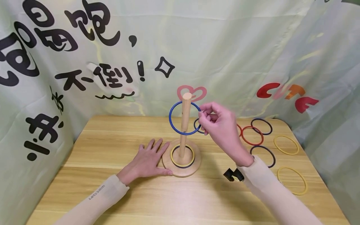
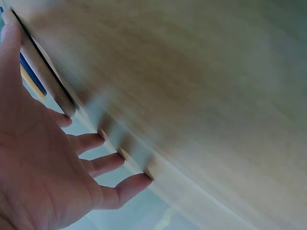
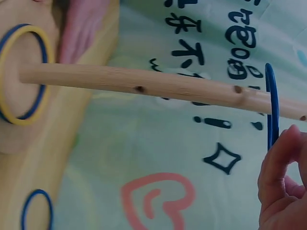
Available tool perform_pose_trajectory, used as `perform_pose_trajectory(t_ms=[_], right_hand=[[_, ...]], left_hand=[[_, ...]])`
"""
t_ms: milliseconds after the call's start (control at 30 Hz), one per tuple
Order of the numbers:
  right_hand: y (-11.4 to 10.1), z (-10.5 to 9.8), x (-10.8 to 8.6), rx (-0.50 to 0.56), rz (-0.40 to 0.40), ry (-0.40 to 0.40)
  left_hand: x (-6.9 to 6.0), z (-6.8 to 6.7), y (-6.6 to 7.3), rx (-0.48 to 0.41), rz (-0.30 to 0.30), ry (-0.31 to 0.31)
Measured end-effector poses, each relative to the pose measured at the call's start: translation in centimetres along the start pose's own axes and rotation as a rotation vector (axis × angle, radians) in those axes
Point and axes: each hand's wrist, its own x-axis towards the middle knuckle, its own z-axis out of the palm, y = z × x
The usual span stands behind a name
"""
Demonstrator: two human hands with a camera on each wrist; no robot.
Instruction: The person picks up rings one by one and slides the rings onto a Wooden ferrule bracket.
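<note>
A wooden peg (image 1: 185,117) rises from a round base (image 1: 167,162); a yellow ring (image 1: 172,157) and a dark blue one lie around its foot. Thumb and fingers of my right hand (image 1: 222,126) pinch the right side of a blue ring (image 1: 170,120), which appears to encircle the peg's upper part. The right wrist view has this blue ring (image 3: 272,96) nearly edge-on across the peg (image 3: 168,86), pinched by the hand (image 3: 283,187). With fingers spread, my left hand (image 1: 146,161) touches the base's left edge. The left wrist view has its palm (image 2: 43,158) beside the base (image 2: 48,72).
On the table's right side lie several loose rings: red (image 1: 247,142), dark blue (image 1: 271,125) and yellow (image 1: 298,150) among them. Another blue ring (image 1: 194,125) is partly behind the right hand. A small black object (image 1: 229,175) appears beside the right sleeve. Printed curtains (image 1: 225,56) surround the table.
</note>
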Motion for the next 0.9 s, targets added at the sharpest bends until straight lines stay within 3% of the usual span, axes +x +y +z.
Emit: perform_pose_trajectory(t_ms=[600, 900], right_hand=[[6.9, 2.9, -4.4, -0.035, 0.173, -0.134], [9.1, 3.9, -6.0, -0.078, 0.260, -0.207]], left_hand=[[0.0, 0.7, -0.4, 0.022, 0.006, 0.020], [0.0, 0.1, -0.1, 0.008, -0.006, 0.005]])
